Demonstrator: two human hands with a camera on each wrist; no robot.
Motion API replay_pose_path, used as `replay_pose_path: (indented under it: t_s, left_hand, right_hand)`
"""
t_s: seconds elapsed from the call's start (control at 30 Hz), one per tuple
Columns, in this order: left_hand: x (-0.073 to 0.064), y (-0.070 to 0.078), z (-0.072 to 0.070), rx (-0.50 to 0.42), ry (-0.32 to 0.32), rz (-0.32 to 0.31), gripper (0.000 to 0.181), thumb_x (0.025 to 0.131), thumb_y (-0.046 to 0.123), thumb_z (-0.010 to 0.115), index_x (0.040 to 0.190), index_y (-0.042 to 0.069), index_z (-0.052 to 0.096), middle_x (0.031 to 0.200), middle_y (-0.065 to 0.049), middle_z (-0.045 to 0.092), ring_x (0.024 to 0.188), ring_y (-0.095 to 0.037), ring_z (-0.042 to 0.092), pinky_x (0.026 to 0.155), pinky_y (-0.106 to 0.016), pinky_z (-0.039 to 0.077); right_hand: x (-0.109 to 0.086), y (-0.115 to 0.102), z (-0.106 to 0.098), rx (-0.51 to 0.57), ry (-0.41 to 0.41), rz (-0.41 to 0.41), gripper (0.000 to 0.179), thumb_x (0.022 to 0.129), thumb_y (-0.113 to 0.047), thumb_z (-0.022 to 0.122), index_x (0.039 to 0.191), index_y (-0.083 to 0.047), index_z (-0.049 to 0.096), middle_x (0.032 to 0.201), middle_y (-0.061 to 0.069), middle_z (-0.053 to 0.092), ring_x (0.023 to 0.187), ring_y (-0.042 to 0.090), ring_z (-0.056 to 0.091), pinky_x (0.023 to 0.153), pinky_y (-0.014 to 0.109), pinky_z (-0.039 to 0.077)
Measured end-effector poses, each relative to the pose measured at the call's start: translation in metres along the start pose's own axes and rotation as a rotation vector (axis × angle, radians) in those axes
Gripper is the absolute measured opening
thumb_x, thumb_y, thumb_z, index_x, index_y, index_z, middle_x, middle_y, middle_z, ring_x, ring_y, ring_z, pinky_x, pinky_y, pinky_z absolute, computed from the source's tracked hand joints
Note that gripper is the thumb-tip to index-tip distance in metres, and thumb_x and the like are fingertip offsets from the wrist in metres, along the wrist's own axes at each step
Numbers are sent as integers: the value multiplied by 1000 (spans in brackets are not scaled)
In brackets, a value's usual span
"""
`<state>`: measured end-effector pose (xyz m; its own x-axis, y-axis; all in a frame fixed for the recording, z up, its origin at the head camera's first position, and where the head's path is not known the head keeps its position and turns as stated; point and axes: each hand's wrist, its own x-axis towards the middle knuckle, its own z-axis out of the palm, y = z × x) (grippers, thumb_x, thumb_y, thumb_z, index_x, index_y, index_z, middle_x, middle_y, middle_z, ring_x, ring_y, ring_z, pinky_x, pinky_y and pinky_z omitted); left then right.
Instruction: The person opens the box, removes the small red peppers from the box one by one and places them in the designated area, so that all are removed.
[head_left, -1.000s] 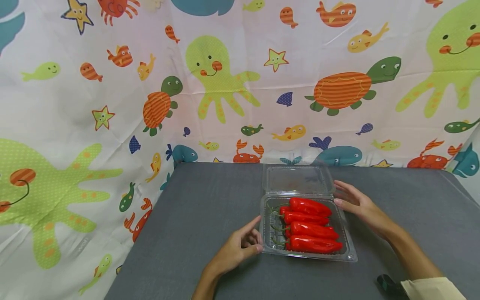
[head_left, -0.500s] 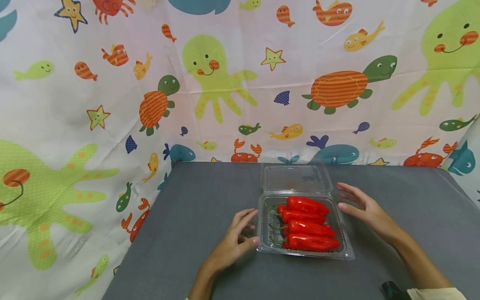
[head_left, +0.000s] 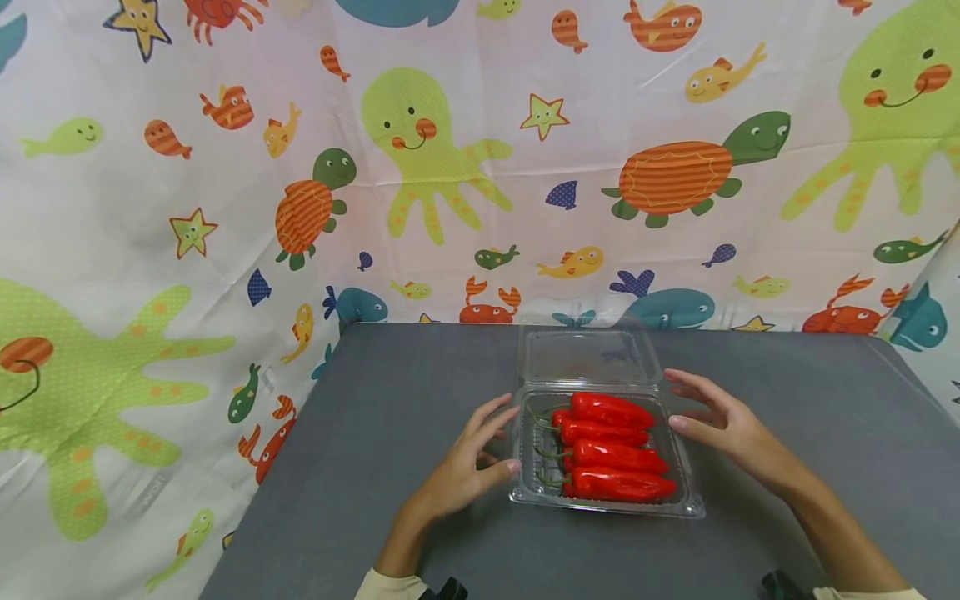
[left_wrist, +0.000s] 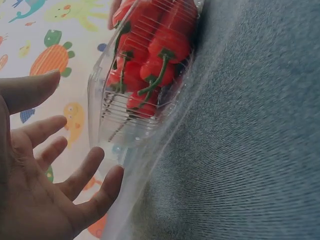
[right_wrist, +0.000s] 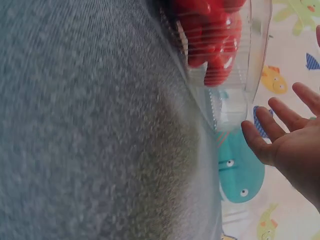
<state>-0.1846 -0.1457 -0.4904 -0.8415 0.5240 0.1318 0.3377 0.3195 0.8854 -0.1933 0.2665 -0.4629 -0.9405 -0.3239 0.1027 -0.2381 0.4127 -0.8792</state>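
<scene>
A clear plastic clamshell container (head_left: 693,496) lies on the table with its lid (head_left: 588,358) folded back on the far side. Several red peppers (head_left: 617,455) with green stems lie stacked inside, stems toward the left. My left hand (head_left: 459,473) is beside the container's left wall, fingers spread and thumb near the rim. In the left wrist view that hand (left_wrist: 55,185) shows its palm, holding nothing. On the other side, my right hand (head_left: 733,432) is at the right rim near the hinge, fingers extended. The right wrist view shows these fingers (right_wrist: 267,125) loosely extended, with nothing gripped.
The grey table (head_left: 405,375) reaches back to a white curtain (head_left: 450,50) printed with sea animals. Dark wrist straps (head_left: 450,588) and pale sleeves (head_left: 390,586) show at the bottom edge of the head view.
My left hand has moved farther along the container's left side, its fingers straightening. My right hand drew slightly off the right rim and came back close. The head view has shifted a little.
</scene>
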Motion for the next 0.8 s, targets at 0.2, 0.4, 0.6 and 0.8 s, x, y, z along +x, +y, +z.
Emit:
replay_pose_path:
  t_s: [0.2,0.4,0.6,0.8]
  left_hand:
    - [10,-3,-1,28,-33,-8,67,103,34,67,164,21,42,175,8,19,140,-28,51,101,-49,52]
    - [17,-7,0,63,-53,7,69,102,33,69,164,20,42,176,5,21,141,-31,52,101,-46,53]
    - [19,-8,1,67,-62,20,70,100,29,72,163,17,44,175,2,25,140,-33,52,101,-44,54]
    - [19,-9,2,53,-84,-13,69,99,28,73,162,16,46,174,6,26,144,-29,50,102,-43,53]
  right_hand:
    - [-3,-5,6,-47,18,-68,71,99,-17,73,163,-20,41,162,16,44,139,7,44,102,23,47]
    - [-6,-12,12,-66,-12,-84,72,96,-17,76,160,-24,45,159,11,48,138,15,47,102,31,51]
    - [-12,-24,19,-63,-31,-54,70,94,-23,79,157,-22,49,156,10,52,132,14,52,98,39,56]
    - [-17,-33,26,-40,-71,-28,67,92,-26,80,154,-23,53,153,6,56,130,28,57,95,48,57]
